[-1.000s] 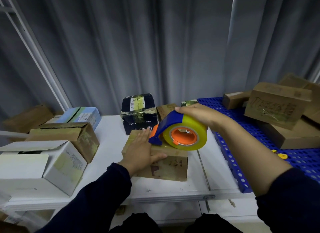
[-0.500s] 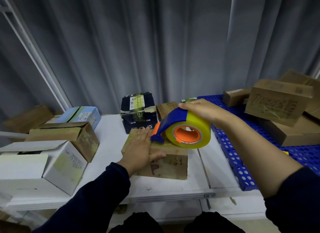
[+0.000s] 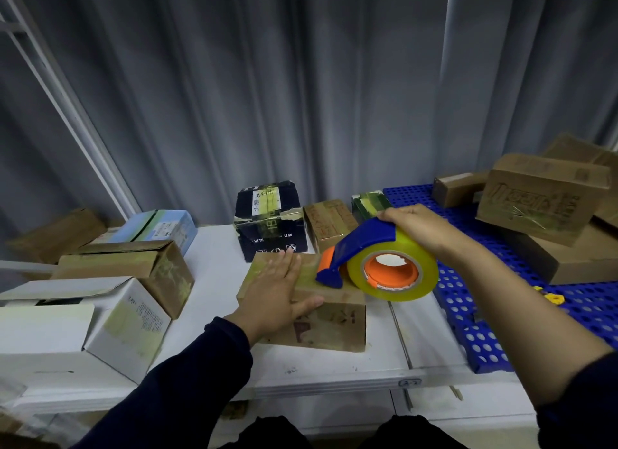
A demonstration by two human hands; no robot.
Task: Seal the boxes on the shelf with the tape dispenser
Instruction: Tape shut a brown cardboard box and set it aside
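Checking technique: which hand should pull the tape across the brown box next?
Right: the right hand grips the tape dispenser, its nose at the top of the brown box; the left hand lies flat, steadying it.

looks like a packing or stock room to me: taped and half-open cardboard boxes point(image 3: 535, 198) crowd a white metal shelf point(image 3: 217, 281), more sit on a blue perforated plastic panel point(image 3: 468, 315), a tape dispenser point(image 3: 384, 264) is out, and a grey curtain point(image 3: 301, 97) hangs behind the shelf's upright point(image 3: 78, 114).

cardboard box point(image 3: 329, 318) on shelf point(image 3: 214, 271) | tape dispenser point(image 3: 364, 244) on its top, right side | labelled box point(image 3: 271, 221) behind it | perforated panel point(image 3: 468, 315) right of shelf
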